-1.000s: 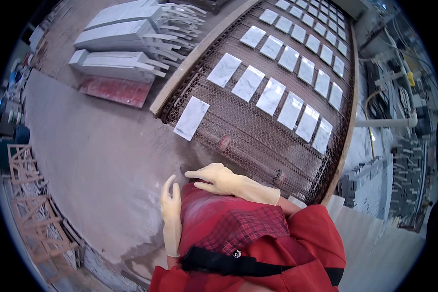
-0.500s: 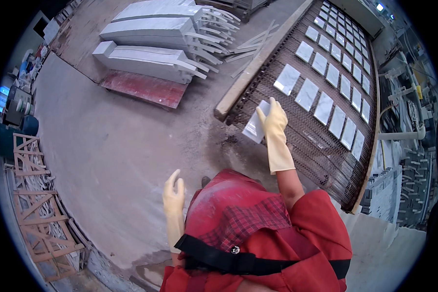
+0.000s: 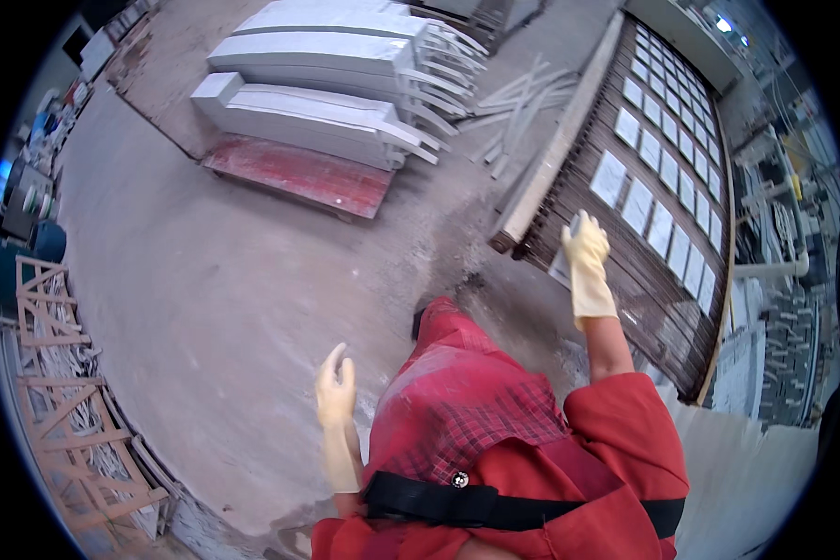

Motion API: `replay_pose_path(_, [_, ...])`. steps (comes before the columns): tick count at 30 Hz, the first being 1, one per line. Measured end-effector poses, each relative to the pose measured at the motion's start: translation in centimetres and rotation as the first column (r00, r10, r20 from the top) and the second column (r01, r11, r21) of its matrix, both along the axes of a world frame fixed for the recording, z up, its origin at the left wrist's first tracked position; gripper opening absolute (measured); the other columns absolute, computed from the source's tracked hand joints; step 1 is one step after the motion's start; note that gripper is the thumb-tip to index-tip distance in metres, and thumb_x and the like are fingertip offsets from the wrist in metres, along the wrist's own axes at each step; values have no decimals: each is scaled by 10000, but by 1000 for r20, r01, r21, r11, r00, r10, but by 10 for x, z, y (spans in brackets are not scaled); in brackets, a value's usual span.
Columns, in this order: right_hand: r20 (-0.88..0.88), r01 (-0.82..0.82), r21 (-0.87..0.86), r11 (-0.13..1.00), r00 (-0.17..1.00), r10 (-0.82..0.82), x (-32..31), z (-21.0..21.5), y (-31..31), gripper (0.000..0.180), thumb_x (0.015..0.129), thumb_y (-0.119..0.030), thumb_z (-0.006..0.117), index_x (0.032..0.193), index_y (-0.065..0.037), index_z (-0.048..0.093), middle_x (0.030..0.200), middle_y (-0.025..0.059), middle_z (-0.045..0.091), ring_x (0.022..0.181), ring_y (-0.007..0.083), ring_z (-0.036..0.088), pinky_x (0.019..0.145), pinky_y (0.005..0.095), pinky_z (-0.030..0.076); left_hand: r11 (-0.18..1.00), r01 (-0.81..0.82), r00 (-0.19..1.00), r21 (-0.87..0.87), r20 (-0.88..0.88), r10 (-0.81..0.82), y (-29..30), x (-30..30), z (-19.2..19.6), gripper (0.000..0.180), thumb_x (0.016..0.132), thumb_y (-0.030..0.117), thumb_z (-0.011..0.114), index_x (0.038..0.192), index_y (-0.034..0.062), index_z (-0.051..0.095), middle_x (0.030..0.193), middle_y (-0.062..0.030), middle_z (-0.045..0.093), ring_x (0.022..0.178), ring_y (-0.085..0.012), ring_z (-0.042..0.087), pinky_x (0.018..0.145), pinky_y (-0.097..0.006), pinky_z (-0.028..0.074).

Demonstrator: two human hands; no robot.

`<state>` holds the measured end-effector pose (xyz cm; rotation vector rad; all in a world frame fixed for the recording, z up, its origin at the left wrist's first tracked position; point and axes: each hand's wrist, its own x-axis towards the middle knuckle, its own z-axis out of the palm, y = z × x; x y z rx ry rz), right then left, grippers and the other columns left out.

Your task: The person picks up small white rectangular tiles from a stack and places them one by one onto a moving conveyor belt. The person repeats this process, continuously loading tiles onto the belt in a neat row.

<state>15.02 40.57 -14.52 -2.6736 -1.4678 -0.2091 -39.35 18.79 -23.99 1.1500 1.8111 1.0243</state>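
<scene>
My right hand (image 3: 585, 254), in a pale yellow rubber glove, reaches over the near left corner of a mesh conveyor (image 3: 616, 271). Its fingers are closed on a white tile (image 3: 559, 270), mostly hidden behind the glove. Farther up the belt lie rows of white, grey-veined rectangular tiles (image 3: 660, 230). My left hand (image 3: 335, 385), gloved the same way, hangs over the concrete floor to the left of my red apron. Thumb and fingers are apart there, with nothing between them.
A wooden rail (image 3: 560, 149) runs along the conveyor's left side. Left of it, long white stone slabs (image 3: 308, 112) are stacked on a red platform (image 3: 299, 175). Thin stone strips (image 3: 523, 112) lie on the floor between. Wooden crate frames (image 3: 75, 401) stand at the far left.
My body has turned and shifted, so the conveyor and slab stack sit farther right in view. My right hand stays on the tile, which the glove now covers more. The left hand remains open.
</scene>
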Motion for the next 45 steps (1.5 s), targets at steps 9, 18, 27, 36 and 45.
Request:
replay_pose_path(9, [12,120,-89,989,993,-119,-6,4,17,523,1002,-378,665,1452,-114,629,1339,187,712,1208,411,689,1010,504,549,990,143,974,7,-181,-139,113,-102,-9,405,1044,268,654,1415,109,688,1335,-209,711,1247,-383,658,1060,-456,522])
replay_pose_path(18, [92,248,-51,967,966,-242,-26,61,79,469,1045,-330,604,1455,-107,644,1312,210,740,1204,413,707,1008,497,549,977,132,957,-170,-233,-170,198,-257,-9,427,1031,290,649,1421,118,677,1370,-202,704,1304,-379,641,1111,-467,504])
replay_pose_path(27, [185,-350,330,877,935,304,-208,82,226,416,1008,-163,686,1399,-23,676,1237,214,759,1132,407,724,989,466,560,971,27,984,-236,-167,-68,300,-368,-5,426,1035,316,637,1418,133,676,1340,-175,726,1246,-362,679,1070,-463,535])
replay_pose_path(36, [-236,-243,-140,960,950,206,-441,-34,213,450,950,-305,746,1331,-65,729,1287,206,750,1233,399,697,1076,471,543,966,240,916,-96,-307,-258,453,-516,-19,427,1018,348,637,1385,137,687,1310,-200,727,1232,-387,674,1055,-496,530])
replay_pose_path(45, [-622,-218,-611,761,726,-292,-599,-62,180,575,998,-472,645,1421,-84,680,1352,235,723,1327,353,667,1109,426,520,829,416,708,-375,-439,-554,599,-625,5,605,979,456,684,1490,140,616,1362,-182,704,1280,-365,658,1073,-501,527])
